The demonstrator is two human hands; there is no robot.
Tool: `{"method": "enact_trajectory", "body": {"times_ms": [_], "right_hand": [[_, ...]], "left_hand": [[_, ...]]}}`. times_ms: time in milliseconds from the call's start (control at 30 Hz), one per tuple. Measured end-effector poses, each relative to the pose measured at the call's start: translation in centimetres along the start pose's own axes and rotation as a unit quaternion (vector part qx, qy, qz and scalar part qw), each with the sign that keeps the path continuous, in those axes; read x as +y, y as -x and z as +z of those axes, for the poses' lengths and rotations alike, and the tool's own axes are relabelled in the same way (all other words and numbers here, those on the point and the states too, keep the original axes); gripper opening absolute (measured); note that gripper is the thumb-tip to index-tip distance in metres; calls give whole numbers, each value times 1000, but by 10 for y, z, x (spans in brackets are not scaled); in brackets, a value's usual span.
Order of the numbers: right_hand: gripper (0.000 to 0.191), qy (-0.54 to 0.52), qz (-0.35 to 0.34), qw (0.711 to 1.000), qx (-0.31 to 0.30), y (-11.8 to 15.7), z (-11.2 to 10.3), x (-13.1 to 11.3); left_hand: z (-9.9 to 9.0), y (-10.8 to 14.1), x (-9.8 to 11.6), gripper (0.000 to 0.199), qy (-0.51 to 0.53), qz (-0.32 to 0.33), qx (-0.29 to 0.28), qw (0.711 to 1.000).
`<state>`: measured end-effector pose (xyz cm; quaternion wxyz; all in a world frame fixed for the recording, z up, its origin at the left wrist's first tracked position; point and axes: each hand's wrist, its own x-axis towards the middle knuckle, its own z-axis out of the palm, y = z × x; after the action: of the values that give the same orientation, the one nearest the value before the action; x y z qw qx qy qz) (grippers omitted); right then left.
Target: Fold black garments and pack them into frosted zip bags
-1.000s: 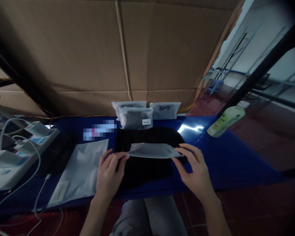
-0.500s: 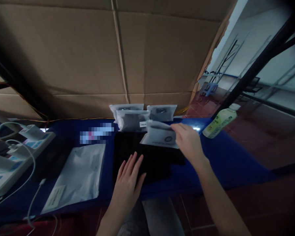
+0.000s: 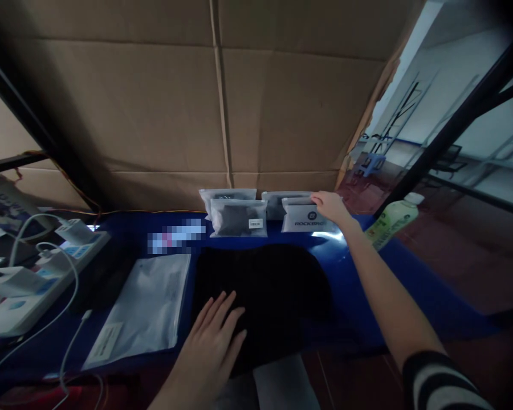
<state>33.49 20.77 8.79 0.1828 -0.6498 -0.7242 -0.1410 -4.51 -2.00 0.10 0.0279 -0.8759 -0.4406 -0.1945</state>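
Observation:
My right hand [image 3: 331, 206] pinches the top edge of a frosted zip pouch [image 3: 301, 215] with a dark logo, which stands upright at the back of the blue table [image 3: 346, 273]. Behind and left of it is another frosted pouch [image 3: 273, 205]. Two more pouches stand further left; the front one [image 3: 239, 219] has a white barcode label. My left hand [image 3: 214, 327] lies with fingers spread on a black cloth-like item [image 3: 265, 285] at the table's front. Left of that lies a large flat frosted zip bag [image 3: 149, 307] with a label.
A power strip [image 3: 55, 285] with white chargers and cables runs along the left. A bottle with a green label [image 3: 395, 219] stands at the right beside a black frame post [image 3: 436, 142]. Cardboard [image 3: 154, 108] rises behind the pouches. A blurred patch [image 3: 177, 234] lies at back left.
My right hand has moved the logo pouch back and to the right, from above the black item to beside the other pouches. My left hand has shifted toward me on the black item.

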Motion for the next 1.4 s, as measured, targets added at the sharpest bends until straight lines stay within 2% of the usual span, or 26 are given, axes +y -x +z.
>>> {"method": "enact_trajectory", "body": {"times_ms": [167,267,367,500,600,767,900,1000,1067,1133,1200,1267,1367,1400], "right_hand": [[31,22,83,993,79,1,23,-27],[30,11,55,996,70,20,29,-47],[23,-20,-10,1000,12,49,31,-63],[19,-70,-79,992,-62,90,30,-69],[19,-98,-94,986,-94,107,32,-65],[9,-138,-69,982,-111,99,42,-61],[7,-161,-12,985,-55,88,30,-56],[12,-180,34,983,-5,100,3,-52],[14,-221,44,974,27,121,-17,-52],[14,-276,26,960,40,150,-35,-54],[14,-314,-1,949,-1,181,-48,-55],[14,-334,-11,939,-77,209,-56,-54],[15,-333,-9,917,-222,236,-60,-52],[16,-327,-4,911,-253,241,-61,-52]], "left_hand": [[-4,-50,-58,34,-33,-56,7,998],[0,-79,-93,36,-92,-62,-5,994],[2,-97,-115,36,-109,-47,-24,993],[3,-106,-127,32,-106,-37,-40,993],[2,-108,-130,27,-94,-46,-39,994],[-6,-122,-133,21,-53,-73,-18,996],[-24,-130,-134,17,1,-113,23,993],[-40,-113,-126,17,34,-144,58,987],[-47,-88,-116,19,60,-155,80,983],[-51,-56,-104,18,124,-149,125,973],[-53,-22,-93,16,152,-124,123,973],[-53,6,-82,13,164,-106,104,975],[-51,34,-70,13,165,-80,64,981],[-49,39,-66,14,156,-77,60,983]]}}
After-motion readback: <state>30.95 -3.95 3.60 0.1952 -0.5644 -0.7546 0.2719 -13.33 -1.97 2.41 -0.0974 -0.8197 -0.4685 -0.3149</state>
